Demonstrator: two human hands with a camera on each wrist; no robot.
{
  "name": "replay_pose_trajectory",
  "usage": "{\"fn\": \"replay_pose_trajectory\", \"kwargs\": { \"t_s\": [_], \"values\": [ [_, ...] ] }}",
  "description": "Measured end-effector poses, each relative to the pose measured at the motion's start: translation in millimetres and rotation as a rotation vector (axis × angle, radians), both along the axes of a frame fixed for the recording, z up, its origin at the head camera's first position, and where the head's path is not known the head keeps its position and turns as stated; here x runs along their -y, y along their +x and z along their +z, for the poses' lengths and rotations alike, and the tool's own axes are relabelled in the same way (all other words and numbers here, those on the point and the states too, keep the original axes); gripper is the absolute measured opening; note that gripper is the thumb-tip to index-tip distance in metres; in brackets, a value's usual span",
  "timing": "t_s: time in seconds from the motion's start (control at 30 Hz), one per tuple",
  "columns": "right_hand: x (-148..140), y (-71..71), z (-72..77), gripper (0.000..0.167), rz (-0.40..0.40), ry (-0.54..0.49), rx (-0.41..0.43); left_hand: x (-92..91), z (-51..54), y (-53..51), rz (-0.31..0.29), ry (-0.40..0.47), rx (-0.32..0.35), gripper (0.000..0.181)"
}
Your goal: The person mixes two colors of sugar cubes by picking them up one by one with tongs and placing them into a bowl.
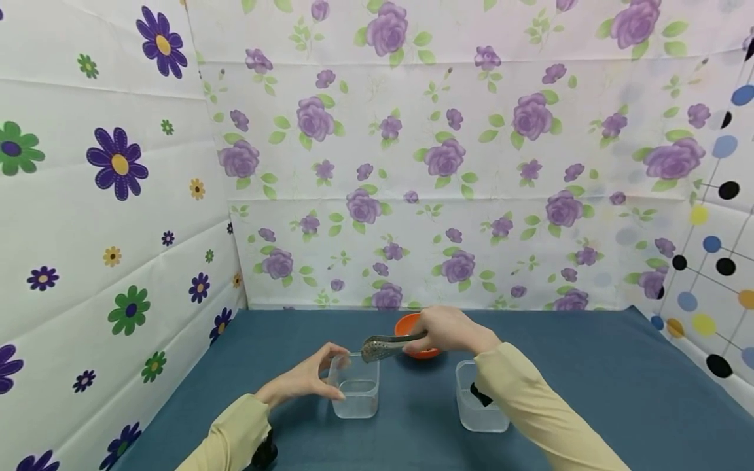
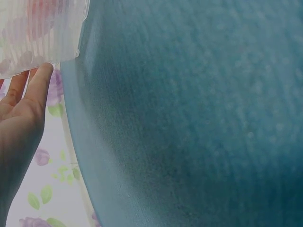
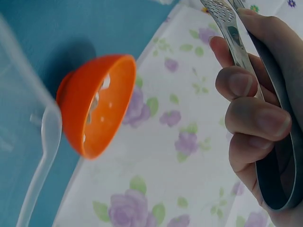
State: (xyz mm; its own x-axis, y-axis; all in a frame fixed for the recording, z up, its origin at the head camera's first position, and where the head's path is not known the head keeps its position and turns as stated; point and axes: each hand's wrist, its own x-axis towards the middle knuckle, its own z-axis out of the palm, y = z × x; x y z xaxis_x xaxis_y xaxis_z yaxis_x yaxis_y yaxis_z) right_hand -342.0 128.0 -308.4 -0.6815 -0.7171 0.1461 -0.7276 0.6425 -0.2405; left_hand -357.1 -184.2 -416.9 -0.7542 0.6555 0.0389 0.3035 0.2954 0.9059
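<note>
My left hand (image 1: 306, 379) holds a clear plastic container (image 1: 360, 407) by its left side, with the thumb at the front and the fingers behind. Metal tongs (image 1: 385, 345) with perforated heads are gripped in my right hand (image 1: 452, 329), fingers wrapped round the arms in the right wrist view. The heads hang over the back rim of that container; whether anything sits between them I cannot tell. Under and behind the right hand stands an orange bowl (image 3: 75, 106) with small whitish pieces inside. In the left wrist view, fingertips touch the ribbed container (image 2: 42, 33).
A second clear plastic container (image 1: 482, 418) stands on the right, partly covered by my right forearm. Blue cloth (image 1: 330, 451) covers the table. Flower-patterned sheets (image 1: 412, 196) rise at the back and left, and a dotted one (image 1: 713, 281) at the right.
</note>
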Motion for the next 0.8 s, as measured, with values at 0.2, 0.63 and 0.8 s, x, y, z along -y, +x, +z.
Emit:
{"fn": "replay_pose_trajectory", "kwargs": {
  "t_s": [0.2, 0.63, 0.8],
  "values": [
    [-23, -3.5, 4.6, 0.036, -0.018, -0.03, 0.011, -0.5, 2.7, 2.0, -0.011, 0.018, 0.013, 0.066],
    [-69, -15.1, -1.6, 0.026, -0.175, 0.015, -0.057, 0.1, 0.8, -0.2, -0.032, 0.024, 0.02, 0.066],
    [-80, -17.9, 0.5, 0.043, -0.223, 0.076, -0.096, 0.2, -0.7, -2.4, -0.016, 0.01, 0.018, 0.066]
  ]
}}
